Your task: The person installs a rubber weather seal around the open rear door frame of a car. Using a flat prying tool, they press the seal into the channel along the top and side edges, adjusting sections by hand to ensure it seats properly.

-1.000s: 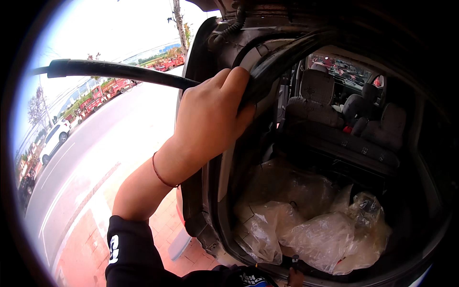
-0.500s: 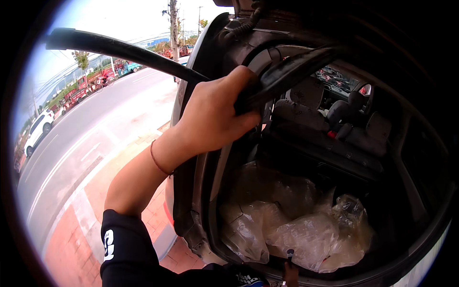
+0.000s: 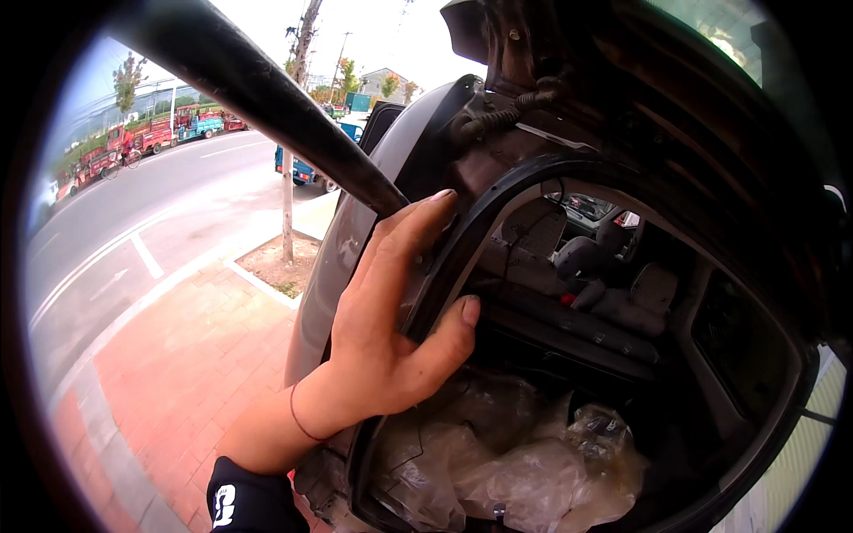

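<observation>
My left hand (image 3: 384,342) is open at the left pillar of a vehicle's raised rear hatch, fingers apart, thumb beside the black rubber seal (image 3: 524,175). Its upper fingertips are just below a long black bar (image 3: 267,102) that slants up out of the opening's frame toward the upper left; whether they touch it I cannot tell. In the cargo space lie crumpled translucent plastic sheets or bags (image 3: 520,475). My right hand is not visible.
The raised hatch (image 3: 640,98) hangs overhead, with grey seats (image 3: 622,306) deeper inside. At the left are a brick pavement (image 3: 178,355), a tree trunk (image 3: 287,222) in a soil square, and a road (image 3: 133,204) with red and blue small trucks (image 3: 187,124).
My left hand has loosened from the black strip it gripped and moved lower, fingers spread. The view has shifted, showing more hatch. My right hand, low at the opening earlier, is out of view.
</observation>
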Demonstrator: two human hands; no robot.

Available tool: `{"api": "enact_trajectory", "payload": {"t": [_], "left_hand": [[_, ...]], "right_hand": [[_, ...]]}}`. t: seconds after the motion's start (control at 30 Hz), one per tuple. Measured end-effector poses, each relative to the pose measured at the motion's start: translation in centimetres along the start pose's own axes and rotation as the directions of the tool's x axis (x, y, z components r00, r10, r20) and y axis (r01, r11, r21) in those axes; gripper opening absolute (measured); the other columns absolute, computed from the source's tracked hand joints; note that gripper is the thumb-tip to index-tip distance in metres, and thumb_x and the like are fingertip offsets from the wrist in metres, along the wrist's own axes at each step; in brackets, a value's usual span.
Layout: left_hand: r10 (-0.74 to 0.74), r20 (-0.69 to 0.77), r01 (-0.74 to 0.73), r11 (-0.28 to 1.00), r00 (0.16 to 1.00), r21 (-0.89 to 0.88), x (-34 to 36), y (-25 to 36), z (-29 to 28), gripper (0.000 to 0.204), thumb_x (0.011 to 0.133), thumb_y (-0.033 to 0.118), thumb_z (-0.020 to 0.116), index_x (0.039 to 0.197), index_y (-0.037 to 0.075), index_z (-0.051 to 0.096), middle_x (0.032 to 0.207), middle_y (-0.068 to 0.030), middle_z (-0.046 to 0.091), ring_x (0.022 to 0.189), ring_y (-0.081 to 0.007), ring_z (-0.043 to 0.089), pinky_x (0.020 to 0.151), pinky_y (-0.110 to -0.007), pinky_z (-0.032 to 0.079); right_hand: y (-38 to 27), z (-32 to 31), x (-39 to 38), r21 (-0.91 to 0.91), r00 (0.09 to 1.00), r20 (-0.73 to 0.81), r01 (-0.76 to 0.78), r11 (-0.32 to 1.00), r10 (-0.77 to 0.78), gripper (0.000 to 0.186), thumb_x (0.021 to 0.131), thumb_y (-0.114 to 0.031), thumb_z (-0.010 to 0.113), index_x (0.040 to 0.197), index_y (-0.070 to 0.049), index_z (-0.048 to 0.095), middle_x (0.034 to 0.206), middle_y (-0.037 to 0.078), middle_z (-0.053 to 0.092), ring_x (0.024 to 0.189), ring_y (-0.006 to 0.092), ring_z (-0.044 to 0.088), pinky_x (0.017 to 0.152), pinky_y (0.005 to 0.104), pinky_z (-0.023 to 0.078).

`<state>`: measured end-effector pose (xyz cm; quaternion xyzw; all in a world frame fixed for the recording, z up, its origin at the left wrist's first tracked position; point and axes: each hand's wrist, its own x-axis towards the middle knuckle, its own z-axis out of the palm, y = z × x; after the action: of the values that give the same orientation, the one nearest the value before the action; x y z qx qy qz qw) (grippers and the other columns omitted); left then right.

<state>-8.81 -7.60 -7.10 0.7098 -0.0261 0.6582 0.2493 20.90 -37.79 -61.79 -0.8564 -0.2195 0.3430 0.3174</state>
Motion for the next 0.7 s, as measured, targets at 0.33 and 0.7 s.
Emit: {"api": "enact_trajectory", "payload": {"t": [0.33,0.7], "left_hand": [[-0.225,0.209,0.287,0.414,0.952,-0.864,-3.1,0.2,-1.8,0.088,0.103,0.060,0.034,0.162,-0.004,0.019,0.157,-0.0365,0.035,0.147,-0.0482,0.039,0.123,-0.054,0.032],[-0.416,0.554,0.392,0.904,0.721,0.170,-14.7,0.5,5.1,0.025,0.093,-0.003,0.063,0.117,0.000,0.069,0.106,-0.0141,0.071,0.100,-0.0273,0.071,0.078,-0.035,0.057]], "right_hand": [[6.7,2.4,0.6,-0.177,0.995,-0.024,0.093,0.980,-0.099,0.044,0.098,-0.046,0.064,0.086,-0.004,0.069,0.058,0.013,0.061,0.053,0.0311,0.065,0.053,0.0465,0.051],[8.9,1.1,-6.5,0.347,0.977,0.106,-0.213,0.913,0.188,0.032,0.098,-0.034,0.069,0.092,-0.002,0.065,0.063,0.008,0.061,0.050,0.0179,0.060,0.039,0.0336,0.046]]}}
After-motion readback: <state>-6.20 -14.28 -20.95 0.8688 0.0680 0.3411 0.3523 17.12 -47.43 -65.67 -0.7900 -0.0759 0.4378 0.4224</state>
